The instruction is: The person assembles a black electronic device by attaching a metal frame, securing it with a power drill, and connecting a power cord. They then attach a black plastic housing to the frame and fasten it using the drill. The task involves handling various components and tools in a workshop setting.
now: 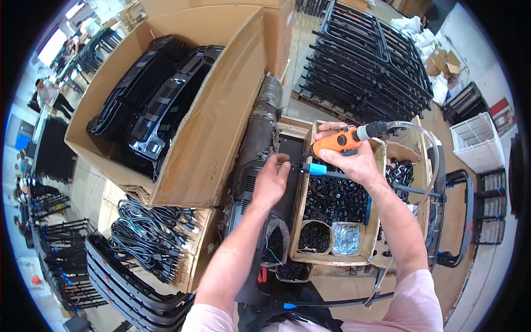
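Note:
My right hand (354, 160) is closed around an orange air screwdriver (334, 143). A clear hose (425, 133) runs from the tool's grey and black end. The screwdriver's front points down and left, toward my left hand (270, 182). That hand's fingers are curled together over a dark tube-like pad; whatever they pinch is too small to make out. Just right of its fingertips is the end of a black metal bar (338, 175) with a blue sleeve (317, 169). Below my left wrist lies a black slotted plastic cover (243, 191), partly hidden by the arm.
Right of the pad stands a wooden bin (298, 243) with black caps, dark screws and silver pins. At left are a large carton (207, 133) of black covers, coiled black cables (146, 232) and stacked curved covers (133, 288). Black frames (365, 61) are piled at the back.

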The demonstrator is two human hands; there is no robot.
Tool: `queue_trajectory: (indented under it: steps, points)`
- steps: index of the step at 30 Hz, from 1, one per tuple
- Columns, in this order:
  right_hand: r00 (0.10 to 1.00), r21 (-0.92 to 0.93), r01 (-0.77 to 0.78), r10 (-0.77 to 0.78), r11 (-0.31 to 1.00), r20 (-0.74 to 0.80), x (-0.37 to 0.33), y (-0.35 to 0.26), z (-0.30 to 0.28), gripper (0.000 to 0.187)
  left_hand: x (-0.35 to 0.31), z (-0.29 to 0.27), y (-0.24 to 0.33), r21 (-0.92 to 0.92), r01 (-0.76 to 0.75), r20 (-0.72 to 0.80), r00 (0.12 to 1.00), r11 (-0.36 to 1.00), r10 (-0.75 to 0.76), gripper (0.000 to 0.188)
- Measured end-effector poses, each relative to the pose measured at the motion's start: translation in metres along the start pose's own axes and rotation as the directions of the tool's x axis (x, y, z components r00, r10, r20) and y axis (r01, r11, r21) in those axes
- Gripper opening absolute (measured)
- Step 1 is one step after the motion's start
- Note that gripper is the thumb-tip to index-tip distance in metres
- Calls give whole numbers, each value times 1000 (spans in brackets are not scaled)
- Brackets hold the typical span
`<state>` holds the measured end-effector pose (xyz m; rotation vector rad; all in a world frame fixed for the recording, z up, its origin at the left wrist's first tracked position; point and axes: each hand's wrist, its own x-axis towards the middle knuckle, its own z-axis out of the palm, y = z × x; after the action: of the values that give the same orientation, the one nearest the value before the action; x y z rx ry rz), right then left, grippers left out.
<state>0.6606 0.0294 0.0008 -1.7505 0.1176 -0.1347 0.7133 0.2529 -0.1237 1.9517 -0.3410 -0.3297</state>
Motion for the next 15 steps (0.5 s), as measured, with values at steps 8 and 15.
queue_trajectory:
  steps: [8, 15]
  points:
    - [999, 98, -2, 6, 995, -42, -30, 5, -21, 55, 50, 2, 20, 670, -460, 484, 866, 582, 127, 18]
    - [995, 134, 15, -2, 991, -95, -54, 21, -38, 53, 53, 14, 7, 713, -571, 531, 819, 408, 218, 19]
